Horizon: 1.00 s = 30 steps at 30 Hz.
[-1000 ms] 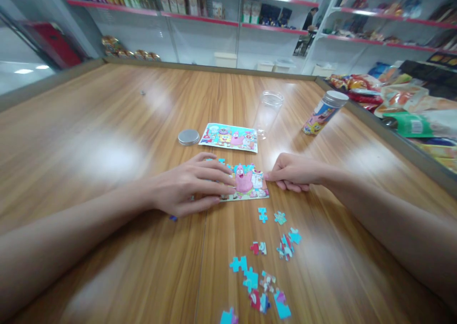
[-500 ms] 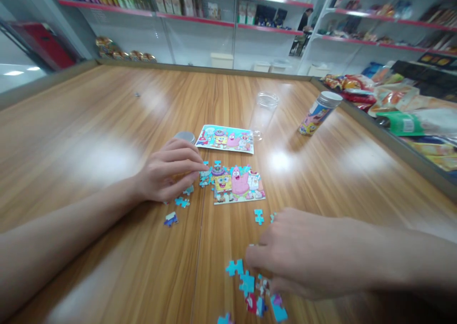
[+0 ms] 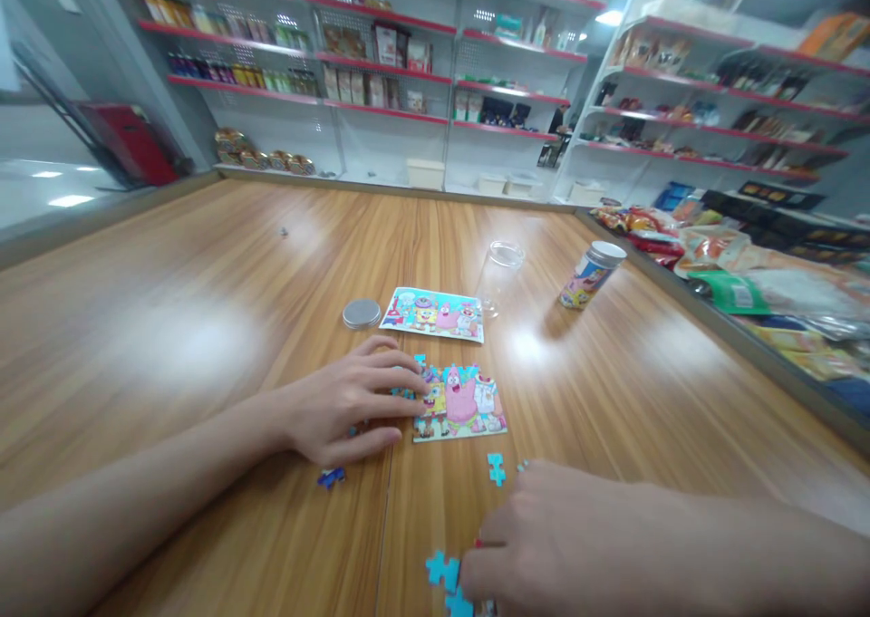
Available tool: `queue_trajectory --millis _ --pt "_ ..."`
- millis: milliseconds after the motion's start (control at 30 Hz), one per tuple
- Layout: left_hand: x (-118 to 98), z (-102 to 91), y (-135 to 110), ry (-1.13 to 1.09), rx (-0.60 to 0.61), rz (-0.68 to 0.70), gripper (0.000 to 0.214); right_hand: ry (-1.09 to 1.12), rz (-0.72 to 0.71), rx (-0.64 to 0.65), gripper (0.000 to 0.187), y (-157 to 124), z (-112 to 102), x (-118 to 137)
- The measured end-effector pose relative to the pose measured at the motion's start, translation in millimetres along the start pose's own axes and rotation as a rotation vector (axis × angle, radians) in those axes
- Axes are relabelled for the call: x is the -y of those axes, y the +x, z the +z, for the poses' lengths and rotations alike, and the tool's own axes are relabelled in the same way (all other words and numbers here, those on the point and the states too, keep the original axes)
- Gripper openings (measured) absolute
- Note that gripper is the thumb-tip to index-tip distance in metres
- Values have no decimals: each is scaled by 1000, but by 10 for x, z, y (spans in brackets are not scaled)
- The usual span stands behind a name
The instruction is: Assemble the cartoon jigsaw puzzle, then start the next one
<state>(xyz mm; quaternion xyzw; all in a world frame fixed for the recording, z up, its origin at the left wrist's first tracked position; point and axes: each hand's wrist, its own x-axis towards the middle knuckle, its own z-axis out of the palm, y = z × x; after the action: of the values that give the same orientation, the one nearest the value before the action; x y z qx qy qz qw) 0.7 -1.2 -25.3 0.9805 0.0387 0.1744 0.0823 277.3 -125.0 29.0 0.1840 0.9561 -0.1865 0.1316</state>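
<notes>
A partly joined cartoon jigsaw puzzle (image 3: 466, 404) lies in the middle of the table. My left hand (image 3: 360, 400) rests over its left edge, fingers spread and touching it, hiding some pieces beneath. A dark blue puzzle piece (image 3: 331, 478) lies below that hand. My right hand (image 3: 550, 531) is lower right with fingers curled down; a small red bit of a puzzle piece (image 3: 478, 543) shows at its fingers. Light blue loose pieces (image 3: 443, 570) lie beside it, partly covered. Another blue piece (image 3: 496, 468) lies between the puzzle and my right hand.
Behind the puzzle lies a picture card (image 3: 435, 316), with a silver lid (image 3: 361, 313) to its left. A clear jar (image 3: 501, 277) and a cartoon-printed canister (image 3: 590, 275) stand farther back. Snack bags (image 3: 707, 245) line the right side; stocked shelves (image 3: 381, 64) face me.
The view has tilted up. My left hand has moved right onto the puzzle's left part, uncovering the lid. My right hand now shows a red bit at its fingers and covers more loose pieces.
</notes>
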Motion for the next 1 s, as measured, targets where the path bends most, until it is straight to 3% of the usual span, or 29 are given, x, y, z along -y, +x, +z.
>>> queue_trajectory --millis 133,233,333,467,567,667,1000 --pt "-16 12 27 -61 -16 -11 39 -13 61 5 6 -19 20 -4" --pt "-16 5 20 -59 -17 -18 40 194 81 -1 12 -10 -21 -122" --pt "-7 0 7 -58 -9 -27 41 620 47 -112 15 -19 -42 -505" --pt "-9 -2 -1 -74 -7 -33 42 853 324 -521 30 -94 23 -1200" --pt "-13 -5 -9 -71 5 -39 42 900 436 -544 33 -130 98 -1491" --pt "-13 -4 -19 -68 12 -46 43 875 489 -524 30 -95 137 -1508" --pt "-18 32 -7 -72 -14 -57 38 691 535 -710 24 46 213 -1433"
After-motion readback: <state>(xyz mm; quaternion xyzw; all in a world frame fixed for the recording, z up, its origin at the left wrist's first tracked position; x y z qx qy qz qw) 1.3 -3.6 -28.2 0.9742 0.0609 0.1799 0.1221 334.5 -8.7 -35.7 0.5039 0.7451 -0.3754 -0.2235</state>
